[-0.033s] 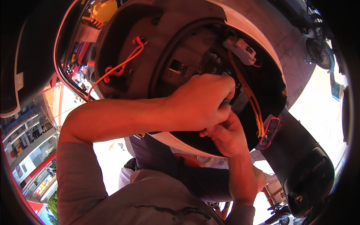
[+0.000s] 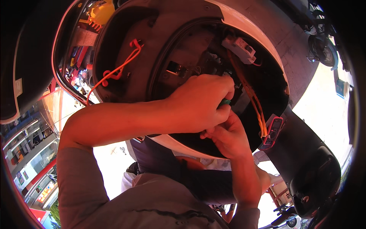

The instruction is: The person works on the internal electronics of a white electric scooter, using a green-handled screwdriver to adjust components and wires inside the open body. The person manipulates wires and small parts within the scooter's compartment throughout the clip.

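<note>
My left hand is closed over the open compartment of a vehicle that looks like a scooter. A small green piece shows between its thumb and fingers; the rest is covered by the hand. Right below it, my right hand has its fingers bent together close to the left thumb. Whatever they pinch, if anything, is hidden. Beyond my hands lie dark wiring and fittings. A pale grey circuit breaker sits at the compartment's far right, and orange cables run from near it toward me.
A red-and-black multimeter rests on the right rim, by the cable ends. At the left, a red-orange lead crosses the dark panel. The long black seat extends to the lower right. Another two-wheeler stands at the far right.
The scooter appears shifted slightly to the left in the picture. Both hands keep nearly the same pose, still close together at the green piece.
</note>
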Action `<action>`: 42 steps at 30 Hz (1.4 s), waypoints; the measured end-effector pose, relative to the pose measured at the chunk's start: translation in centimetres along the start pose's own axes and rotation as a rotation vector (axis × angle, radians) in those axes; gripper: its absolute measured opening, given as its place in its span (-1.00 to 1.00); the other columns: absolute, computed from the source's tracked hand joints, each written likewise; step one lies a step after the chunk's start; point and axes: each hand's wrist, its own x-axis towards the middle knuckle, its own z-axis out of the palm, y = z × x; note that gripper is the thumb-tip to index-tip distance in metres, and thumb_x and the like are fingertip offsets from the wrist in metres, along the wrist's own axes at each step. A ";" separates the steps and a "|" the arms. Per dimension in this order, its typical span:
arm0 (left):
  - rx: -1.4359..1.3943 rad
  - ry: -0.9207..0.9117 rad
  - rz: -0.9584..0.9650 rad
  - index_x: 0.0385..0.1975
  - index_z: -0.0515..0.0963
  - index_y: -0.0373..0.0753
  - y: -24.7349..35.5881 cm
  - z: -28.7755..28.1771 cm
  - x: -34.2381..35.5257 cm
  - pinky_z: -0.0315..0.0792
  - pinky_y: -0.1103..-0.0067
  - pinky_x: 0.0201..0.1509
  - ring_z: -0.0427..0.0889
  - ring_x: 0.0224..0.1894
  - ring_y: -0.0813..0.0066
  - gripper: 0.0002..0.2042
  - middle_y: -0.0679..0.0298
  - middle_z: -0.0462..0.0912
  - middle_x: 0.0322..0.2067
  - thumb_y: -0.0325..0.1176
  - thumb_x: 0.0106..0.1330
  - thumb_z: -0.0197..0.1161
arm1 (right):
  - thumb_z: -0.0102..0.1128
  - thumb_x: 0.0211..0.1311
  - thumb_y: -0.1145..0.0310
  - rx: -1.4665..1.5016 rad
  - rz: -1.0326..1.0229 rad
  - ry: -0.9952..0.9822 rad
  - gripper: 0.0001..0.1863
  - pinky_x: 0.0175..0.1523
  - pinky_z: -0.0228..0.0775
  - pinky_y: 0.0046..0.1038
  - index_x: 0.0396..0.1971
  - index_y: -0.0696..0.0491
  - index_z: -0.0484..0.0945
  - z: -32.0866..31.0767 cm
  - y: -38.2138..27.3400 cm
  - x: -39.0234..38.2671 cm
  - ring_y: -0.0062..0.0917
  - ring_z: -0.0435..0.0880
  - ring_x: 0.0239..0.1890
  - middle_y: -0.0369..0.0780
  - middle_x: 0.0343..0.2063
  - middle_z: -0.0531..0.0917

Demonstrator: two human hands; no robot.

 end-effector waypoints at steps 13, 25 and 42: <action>-0.266 0.058 -0.233 0.17 0.44 -0.27 -3.0 -2.8 2.3 0.27 0.70 -0.25 0.49 -0.26 0.72 -0.68 0.31 0.61 -0.05 -0.20 0.61 0.07 | 0.44 0.04 0.50 -0.344 -0.296 0.164 -0.70 -0.25 0.61 -0.37 -0.18 0.08 0.64 1.3 -0.7 0.3 -0.43 0.76 -0.32 -0.21 -0.35 0.73; -0.235 -0.182 -0.155 0.07 0.51 -0.24 -2.7 -2.1 0.2 0.40 0.65 -0.24 0.52 -0.35 0.64 -0.71 0.37 0.59 -0.36 -0.17 0.59 0.10 | 0.54 -0.21 0.41 -0.445 -0.961 0.589 -0.55 -0.09 0.57 -0.26 -0.22 0.17 0.64 2.0 -0.1 2.2 -0.11 0.75 -0.12 -0.06 -0.29 0.74; -0.144 -0.357 -0.310 -0.09 0.57 -0.29 -5.2 -2.0 0.4 0.46 0.66 -0.36 0.59 -0.43 0.58 -0.82 0.25 0.70 -0.32 -0.35 0.44 0.30 | 0.47 -0.11 0.49 -0.515 -0.730 0.420 -0.67 -0.33 0.60 -0.34 -0.28 0.20 0.62 0.3 0.4 -1.4 -0.31 0.81 -0.37 -0.09 -0.41 0.75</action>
